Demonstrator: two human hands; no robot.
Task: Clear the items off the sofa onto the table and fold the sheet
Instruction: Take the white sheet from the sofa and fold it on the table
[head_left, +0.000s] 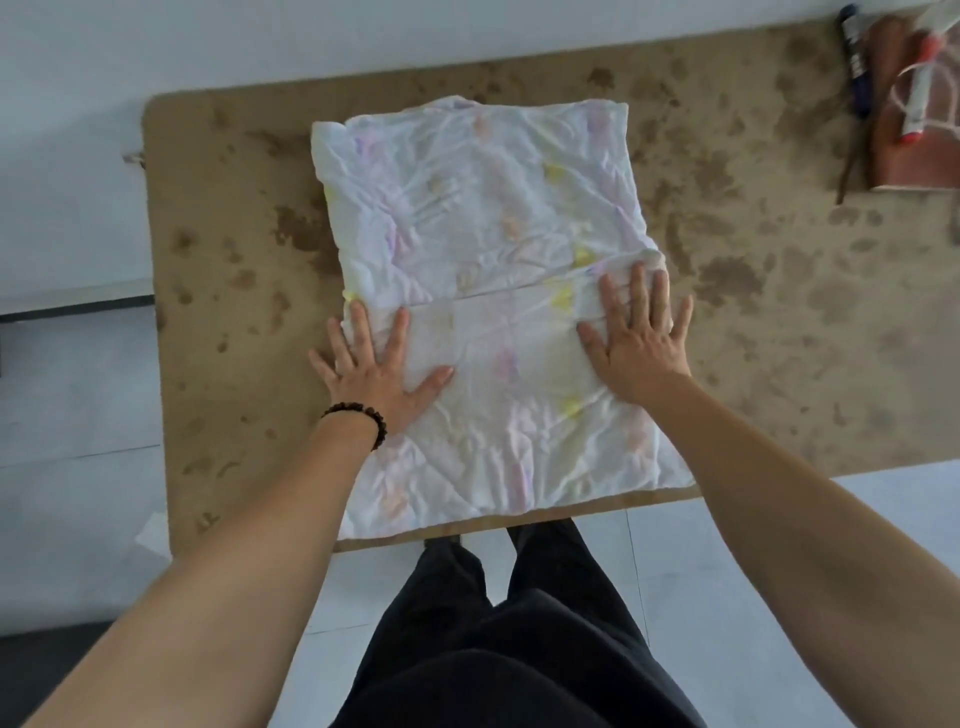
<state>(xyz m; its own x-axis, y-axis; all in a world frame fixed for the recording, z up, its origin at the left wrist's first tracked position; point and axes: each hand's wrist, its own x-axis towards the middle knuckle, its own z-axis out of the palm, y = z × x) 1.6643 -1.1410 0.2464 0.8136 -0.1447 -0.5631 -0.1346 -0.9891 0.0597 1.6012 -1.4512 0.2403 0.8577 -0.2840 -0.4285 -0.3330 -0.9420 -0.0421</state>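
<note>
A white sheet with faint pastel prints lies folded into a wrinkled rectangle on the brown mottled table. A fold edge runs across its middle. My left hand, with a dark bead bracelet at the wrist, presses flat on the sheet's left side, fingers spread. My right hand lies flat on the right side, fingertips at a small bunched ridge of cloth. Neither hand grips anything. The sheet's near edge reaches the table's front edge.
At the table's far right corner lie a reddish-brown book or pouch with a white-and-red tube on it and a dark pen-like item. Pale tiled floor surrounds the table. My dark trousers stand at the front edge.
</note>
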